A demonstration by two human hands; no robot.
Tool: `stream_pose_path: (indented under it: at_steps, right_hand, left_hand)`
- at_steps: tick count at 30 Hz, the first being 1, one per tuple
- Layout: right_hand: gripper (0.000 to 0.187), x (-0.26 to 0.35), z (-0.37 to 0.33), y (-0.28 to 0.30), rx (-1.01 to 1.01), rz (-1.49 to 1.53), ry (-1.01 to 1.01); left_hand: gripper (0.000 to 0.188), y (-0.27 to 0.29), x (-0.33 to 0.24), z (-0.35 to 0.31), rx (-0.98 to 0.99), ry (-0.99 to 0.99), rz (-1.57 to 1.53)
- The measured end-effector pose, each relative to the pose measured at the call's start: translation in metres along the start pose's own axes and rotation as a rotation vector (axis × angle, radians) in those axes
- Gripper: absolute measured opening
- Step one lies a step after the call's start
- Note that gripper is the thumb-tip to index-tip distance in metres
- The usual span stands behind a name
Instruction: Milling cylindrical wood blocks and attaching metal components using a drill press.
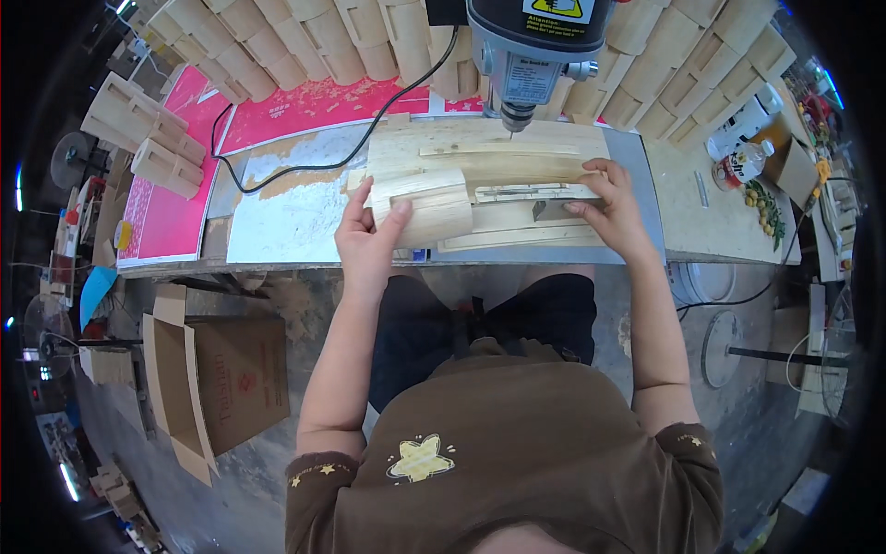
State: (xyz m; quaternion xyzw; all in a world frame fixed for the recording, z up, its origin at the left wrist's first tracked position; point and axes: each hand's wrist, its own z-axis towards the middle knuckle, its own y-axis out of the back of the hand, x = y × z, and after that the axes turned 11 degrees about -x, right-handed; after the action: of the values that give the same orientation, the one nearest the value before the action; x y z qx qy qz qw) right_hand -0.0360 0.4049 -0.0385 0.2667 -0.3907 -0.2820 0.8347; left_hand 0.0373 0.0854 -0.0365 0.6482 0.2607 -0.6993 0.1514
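My left hand (365,245) is closed on a pale wooden cylinder (432,210) with a slot cut in its side, thumb on the near face. The cylinder lies sideways on a wooden jig board (397,143). My right hand (614,210) pinches the right end of a narrow, light-coloured strip (531,193) between thumb and fingers. Under the strip stands a small grey metal plate (552,210), close to my right thumb; whether they are joined I cannot tell. Above the board hangs a drill press (526,69), its thin bit (512,136) pointing down, apart from both hands.
Slotted wooden cylinders (314,42) stand stacked along the back, with several more (166,166) at the left. A black cable (305,168) loops over the bench. At the right are a plastic bottle (746,163) and small yellow fruit (764,210). An open cardboard box (235,374) sits below left.
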Motion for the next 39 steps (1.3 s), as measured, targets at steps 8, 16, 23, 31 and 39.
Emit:
stream_pose_path:
  at_steps: [8,16,23,31,39]
  right_hand:
    - [0.034,-0.010,0.017,0.004,0.080,0.042,0.022]
    - [0.045,-0.002,0.016,-0.012,0.053,0.028,0.098]
    - [0.092,-0.010,-0.039,-0.044,-0.307,0.084,-0.154]
    - [0.090,-0.025,-0.012,-0.060,-0.296,-0.175,-0.266]
    - [0.096,-0.016,-0.002,-0.068,-0.345,-0.190,-0.245]
  left_hand:
    - [0.069,-0.010,0.016,0.003,0.090,0.066,0.074]
    - [0.088,-0.047,0.024,-0.013,0.397,0.058,0.051]
    - [0.069,-0.032,0.054,-0.025,0.214,-0.588,0.583]
    - [0.058,-0.057,0.072,0.011,0.062,-0.772,0.830]
    - [0.056,-0.048,0.074,0.046,0.249,-0.700,0.787]
